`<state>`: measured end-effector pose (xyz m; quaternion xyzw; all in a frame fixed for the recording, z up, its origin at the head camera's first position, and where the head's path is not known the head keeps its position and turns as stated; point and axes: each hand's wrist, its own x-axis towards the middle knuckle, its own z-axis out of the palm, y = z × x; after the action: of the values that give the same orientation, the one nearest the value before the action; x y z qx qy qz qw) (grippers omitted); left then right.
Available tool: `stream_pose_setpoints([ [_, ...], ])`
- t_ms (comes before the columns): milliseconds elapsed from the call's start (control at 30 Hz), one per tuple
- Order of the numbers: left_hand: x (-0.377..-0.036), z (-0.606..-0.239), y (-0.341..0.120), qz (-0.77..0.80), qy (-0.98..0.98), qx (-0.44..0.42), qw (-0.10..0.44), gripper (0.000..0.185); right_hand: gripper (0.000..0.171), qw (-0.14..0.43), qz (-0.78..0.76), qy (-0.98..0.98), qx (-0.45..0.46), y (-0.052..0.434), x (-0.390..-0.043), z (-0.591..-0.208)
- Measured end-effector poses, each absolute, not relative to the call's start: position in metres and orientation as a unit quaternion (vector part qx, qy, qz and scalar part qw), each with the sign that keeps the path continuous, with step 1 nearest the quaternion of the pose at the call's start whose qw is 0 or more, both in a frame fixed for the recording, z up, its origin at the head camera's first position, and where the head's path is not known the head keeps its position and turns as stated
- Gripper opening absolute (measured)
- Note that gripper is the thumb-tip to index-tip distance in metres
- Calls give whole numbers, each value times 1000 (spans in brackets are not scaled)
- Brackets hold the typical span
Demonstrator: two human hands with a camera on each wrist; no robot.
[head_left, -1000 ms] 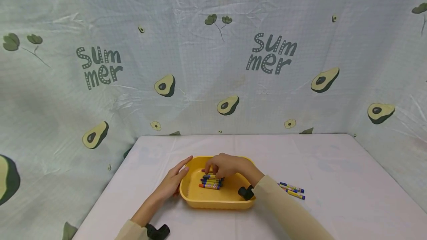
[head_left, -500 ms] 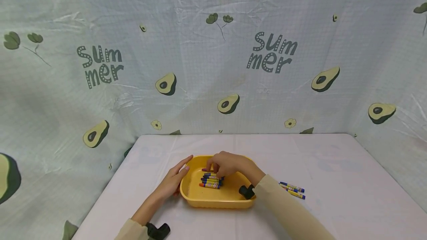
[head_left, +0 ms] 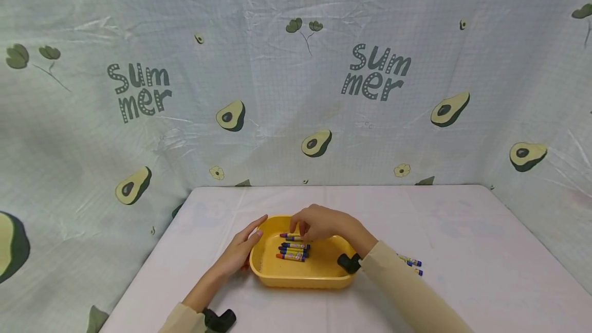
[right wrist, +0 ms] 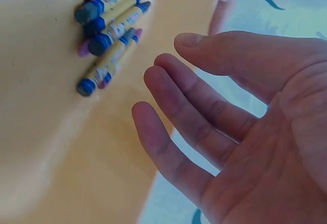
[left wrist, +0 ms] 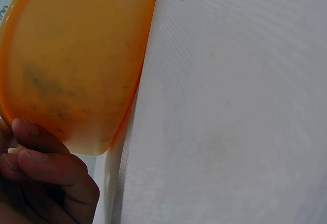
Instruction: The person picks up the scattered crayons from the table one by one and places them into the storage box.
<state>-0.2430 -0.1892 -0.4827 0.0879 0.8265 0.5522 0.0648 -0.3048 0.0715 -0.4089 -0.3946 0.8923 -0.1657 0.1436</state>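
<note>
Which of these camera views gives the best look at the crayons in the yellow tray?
The right wrist view: the crayons fill the corner close up, wrappers and coloured tips clear, right hand open above them. The head view shows them small inside the yellow tray. The left wrist view shows only the tray's outside, no crayons.

Makeshift tabletop booth, avocado-print backdrop (head_left: 296, 91)

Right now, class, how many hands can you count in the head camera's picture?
2. The left hand rests against the yellow tray's left rim; the right hand hovers open above the crayons inside it.
</note>
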Motion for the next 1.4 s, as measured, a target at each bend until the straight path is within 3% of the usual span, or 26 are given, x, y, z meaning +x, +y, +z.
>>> stream_pose_setpoints([
  [433, -245, -483, -189, 558, 823, 88, 66, 52, 26, 105, -191, 894, -391, 125, -289, -388],
  [933, -245, -484, -185, 550, 829, 79, 61, 51, 26, 56, -246, 903, -349, 251, -286, -407],
  [1400, -248, -483, -180, 560, 823, 73, 60, 51, 28, 144, -280, 910, -271, 310, -292, -444],
])
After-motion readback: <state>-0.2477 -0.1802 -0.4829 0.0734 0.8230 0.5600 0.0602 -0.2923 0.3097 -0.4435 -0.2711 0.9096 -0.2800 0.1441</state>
